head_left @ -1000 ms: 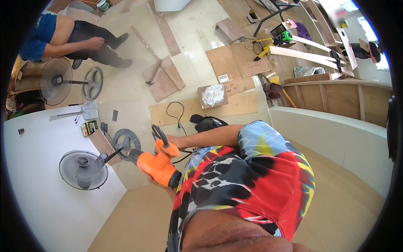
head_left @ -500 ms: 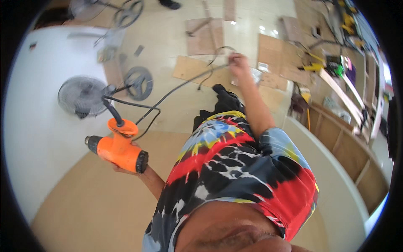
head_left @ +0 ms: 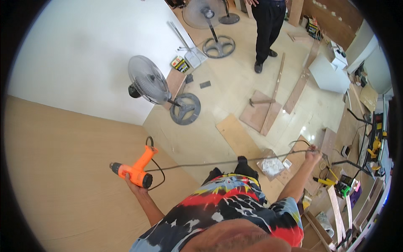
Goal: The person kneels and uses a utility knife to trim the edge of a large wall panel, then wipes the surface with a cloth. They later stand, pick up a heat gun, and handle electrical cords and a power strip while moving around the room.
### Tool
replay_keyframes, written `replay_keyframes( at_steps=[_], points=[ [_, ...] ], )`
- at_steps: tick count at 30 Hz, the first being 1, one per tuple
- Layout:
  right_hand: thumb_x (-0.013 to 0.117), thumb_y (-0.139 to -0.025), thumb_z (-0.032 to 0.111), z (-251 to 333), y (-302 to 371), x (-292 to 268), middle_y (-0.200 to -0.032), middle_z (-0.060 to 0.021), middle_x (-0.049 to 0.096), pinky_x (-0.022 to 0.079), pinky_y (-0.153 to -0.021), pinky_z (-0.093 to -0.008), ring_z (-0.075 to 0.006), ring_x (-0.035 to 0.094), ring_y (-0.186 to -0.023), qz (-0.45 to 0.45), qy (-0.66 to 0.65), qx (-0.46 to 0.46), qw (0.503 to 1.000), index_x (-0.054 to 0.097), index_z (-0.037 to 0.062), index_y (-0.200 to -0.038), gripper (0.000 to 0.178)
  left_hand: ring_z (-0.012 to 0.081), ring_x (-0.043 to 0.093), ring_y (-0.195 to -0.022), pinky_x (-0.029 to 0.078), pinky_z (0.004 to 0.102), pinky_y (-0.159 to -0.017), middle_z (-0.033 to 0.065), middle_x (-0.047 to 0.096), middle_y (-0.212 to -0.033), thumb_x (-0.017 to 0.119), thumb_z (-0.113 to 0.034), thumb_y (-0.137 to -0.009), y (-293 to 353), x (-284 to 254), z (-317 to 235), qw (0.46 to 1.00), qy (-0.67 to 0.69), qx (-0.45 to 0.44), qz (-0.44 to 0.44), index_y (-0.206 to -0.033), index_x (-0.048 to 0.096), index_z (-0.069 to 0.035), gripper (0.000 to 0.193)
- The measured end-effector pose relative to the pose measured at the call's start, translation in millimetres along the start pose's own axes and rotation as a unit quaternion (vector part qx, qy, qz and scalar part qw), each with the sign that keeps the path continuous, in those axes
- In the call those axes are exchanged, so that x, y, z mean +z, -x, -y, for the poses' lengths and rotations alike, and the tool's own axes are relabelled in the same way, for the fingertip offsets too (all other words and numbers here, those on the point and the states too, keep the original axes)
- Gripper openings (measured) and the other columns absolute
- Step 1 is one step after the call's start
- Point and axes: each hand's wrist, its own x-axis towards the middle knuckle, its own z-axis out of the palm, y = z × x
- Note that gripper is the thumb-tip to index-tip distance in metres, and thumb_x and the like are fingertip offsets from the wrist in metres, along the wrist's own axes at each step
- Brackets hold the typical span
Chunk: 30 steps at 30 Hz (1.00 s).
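Observation:
My left hand (head_left: 135, 185) is wrapped round the barrel of an orange heat gun (head_left: 133, 174), in front of a wood-coloured panel. The gun's metal nozzle points left, and its orange handle slants up and to the right. From the handle a dark power cord (head_left: 201, 164) loops down, then runs nearly level across in front of me. Stretched out to the right, my right hand (head_left: 313, 154) is closed on the far part of this cord. A short tail of cord sticks out to the left of that hand. The plug itself I cannot make out.
A grey pedestal fan (head_left: 147, 80) stands by the white wall, with another fan (head_left: 205, 14) behind it. Boards (head_left: 239, 134) and a hammer (head_left: 261, 101) lie on the tiled floor. At the back stands a person in dark trousers (head_left: 268, 29). Tools and timber strips (head_left: 336, 210) clutter the right side.
The view has swung, showing more of the room and the standing person. My right hand has moved out to the right, and the cord is drawn straighter. My left hand still holds the heat gun.

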Motion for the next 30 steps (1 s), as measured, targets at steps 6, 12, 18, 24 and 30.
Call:
replay_keyframes(
  at_steps=[6, 12, 18, 24, 30],
  points=[
    [0.053, -0.100, 0.018, -15, 7, 35, -0.083, -0.0045, 0.064, 0.050, -0.087, -0.0415, -0.0183, 0.062, -0.080, 0.211, 0.156, -0.037, 0.964, 0.059, 0.0075, -0.091, 0.015, 0.0300, 0.066, -0.098, 0.058, 0.0439, -0.082, 0.0142, 0.063, -0.118, 0.067, -0.038, -0.086, 3, -4, 48, 0.995, -0.021, -0.074, -0.064, -0.130, 0.047, -0.003, 0.060],
    [0.069, -0.092, 0.025, -148, 116, 56, -0.095, 0.0002, 0.068, 0.049, -0.075, -0.0324, -0.0123, 0.062, -0.089, 0.280, 0.396, 0.054, 0.873, 0.066, 0.0109, -0.101, 0.017, 0.0304, 0.068, -0.094, 0.059, 0.0443, -0.081, 0.0141, 0.065, -0.112, 0.071, -0.041, -0.081, -5, -11, 104, 0.974, -0.067, -0.192, -0.100, -0.125, 0.050, -0.004, 0.062],
    [0.066, -0.092, 0.018, -267, 172, 37, -0.083, -0.0021, 0.063, 0.055, -0.062, -0.0290, -0.0119, 0.058, -0.065, 0.271, 0.501, 0.084, 0.818, 0.067, 0.0004, -0.104, 0.021, 0.0307, 0.068, -0.094, 0.058, 0.0449, -0.084, 0.0149, 0.066, -0.108, 0.070, -0.030, -0.083, -23, 7, 145, 0.951, -0.089, -0.292, -0.058, -0.125, 0.048, -0.003, 0.055],
    [0.054, -0.100, 0.034, -305, 178, 58, -0.078, -0.0004, 0.058, 0.057, -0.059, -0.0335, -0.0111, 0.054, -0.057, 0.153, 0.414, 0.157, 0.884, 0.064, 0.0024, -0.112, 0.035, 0.0312, 0.068, -0.090, 0.058, 0.0442, -0.083, 0.0149, 0.066, -0.105, 0.070, -0.029, -0.082, -54, 18, 200, 0.923, -0.111, -0.361, -0.072, -0.122, 0.049, -0.003, 0.052],
    [0.049, -0.102, 0.037, -279, 160, 50, -0.063, 0.0008, 0.046, 0.051, -0.046, -0.0297, -0.0092, 0.041, -0.045, 0.167, 0.587, 0.027, 0.792, 0.059, -0.0017, -0.120, 0.043, 0.0324, 0.068, -0.091, 0.058, 0.0473, -0.082, 0.0156, 0.066, -0.107, 0.069, -0.035, -0.083, -52, 16, 232, 0.887, -0.057, -0.456, -0.056, -0.124, 0.048, -0.002, 0.056]
  ],
)
